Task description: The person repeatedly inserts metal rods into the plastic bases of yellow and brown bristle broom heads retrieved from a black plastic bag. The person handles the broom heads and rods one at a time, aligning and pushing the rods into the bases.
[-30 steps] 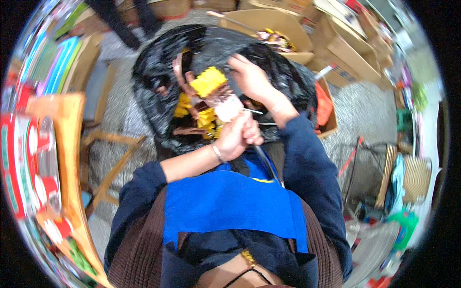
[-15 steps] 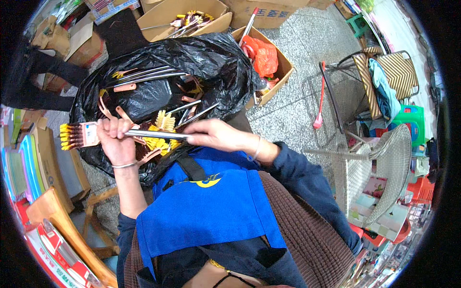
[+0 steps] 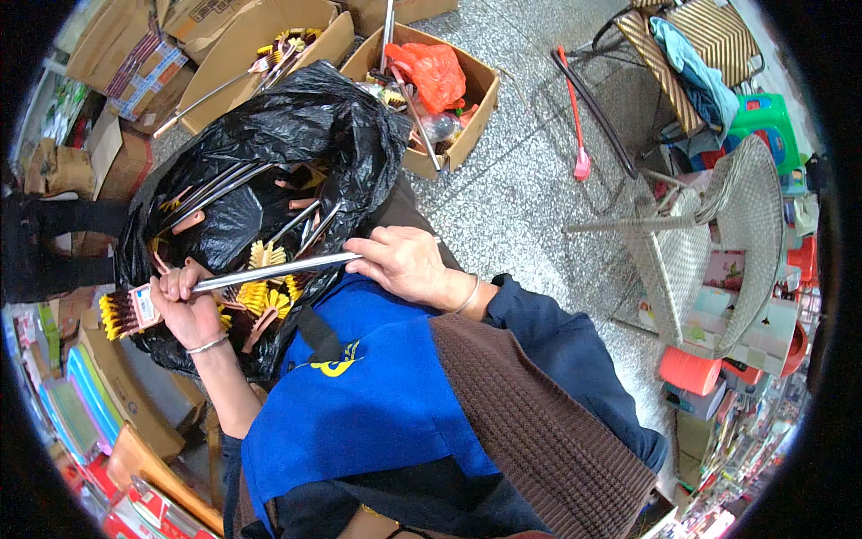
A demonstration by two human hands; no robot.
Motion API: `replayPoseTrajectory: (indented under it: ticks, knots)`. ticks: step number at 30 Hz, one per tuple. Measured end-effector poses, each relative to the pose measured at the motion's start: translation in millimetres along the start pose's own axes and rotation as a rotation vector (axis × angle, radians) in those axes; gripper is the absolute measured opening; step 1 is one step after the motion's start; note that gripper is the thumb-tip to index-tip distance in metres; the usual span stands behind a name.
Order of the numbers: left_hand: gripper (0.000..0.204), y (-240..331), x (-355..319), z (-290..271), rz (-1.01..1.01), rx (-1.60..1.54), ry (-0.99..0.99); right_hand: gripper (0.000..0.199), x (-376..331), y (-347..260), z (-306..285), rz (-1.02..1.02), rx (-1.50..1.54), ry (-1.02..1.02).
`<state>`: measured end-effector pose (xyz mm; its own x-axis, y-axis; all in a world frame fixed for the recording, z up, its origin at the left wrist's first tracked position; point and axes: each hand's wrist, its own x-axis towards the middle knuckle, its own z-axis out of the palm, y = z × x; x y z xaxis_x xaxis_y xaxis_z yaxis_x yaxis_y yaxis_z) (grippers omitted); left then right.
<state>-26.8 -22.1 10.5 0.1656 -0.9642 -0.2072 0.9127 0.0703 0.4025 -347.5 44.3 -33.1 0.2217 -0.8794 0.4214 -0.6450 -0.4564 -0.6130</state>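
A long-handled brush (image 3: pixel 278 271) with yellow and dark red bristles lies tilted across my lap side, its head at the left. My left hand (image 3: pixel 187 313) is closed round the handle just beside the head. Farther up the metal handle, my right hand (image 3: pixel 404 263) grips it with thumb and fingers. Under the handle opens a large black plastic bag (image 3: pixel 359 108). Several more brushes sit in it, some with yellow bristles (image 3: pixel 266 296) up and some with bare metal handles (image 3: pixel 220 189) and pinkish ends showing.
Behind the bag stand a cardboard box (image 3: pixel 332 40) with brushes and another box (image 3: pixel 485 85) holding an orange-red plastic bag (image 3: pixel 431 76). A red stick (image 3: pixel 575 117) with a pink end lies on the floor. At right are a wicker chair (image 3: pixel 664 269) and a green stool (image 3: pixel 768 126).
The whole view has shifted. My hands are farther apart on the handle, and the brush slopes more, with its head lower at the left. Both hands keep their hold.
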Motion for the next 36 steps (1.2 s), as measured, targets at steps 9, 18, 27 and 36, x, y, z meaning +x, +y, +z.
replayPoseTrajectory:
  ticks: [9,18,27,36]
  knots:
    - [0.034,2,2,13,-0.024,0.185,-0.080,0.030,3,27,13,0.638,0.952,-0.798]
    - [0.039,22,29,18,0.093,0.211,-0.033,0.024,-4,20,8,0.119,0.222,-0.147]
    - [0.035,36,33,1,0.046,-0.003,0.109,0.030,-10,18,-7,-0.096,-0.090,0.078]
    - [0.034,25,14,22,-0.104,-0.251,-0.311,0.031,-5,14,-22,1.005,1.243,-0.865]
